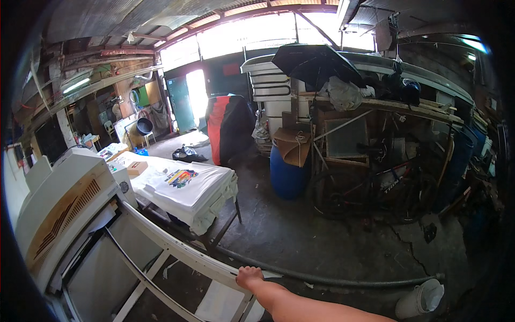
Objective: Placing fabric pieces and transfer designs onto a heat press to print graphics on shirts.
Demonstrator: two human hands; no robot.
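My right hand [250,277] comes in from the lower right, its fingers curled over the edge of a long pale metal rail [185,252]. This rail is part of the open frame of a large off-white machine [70,198] with a slotted brown panel at the left. Beneath the hand, a white flat sheet [219,301] shows inside the frame. My left hand is out of the picture. Beyond the rail, a table bears a pile of white cloth [185,188] with a colourful print on top.
A dark pipe [343,282] lies along the floor beyond the rail, near a whitish bucket [421,300]. Farther off are a blue barrel [289,174], a bicycle [375,188] and a red-and-black covered thing [228,129]. An opened black umbrella [316,63] sits above cluttered shelving.
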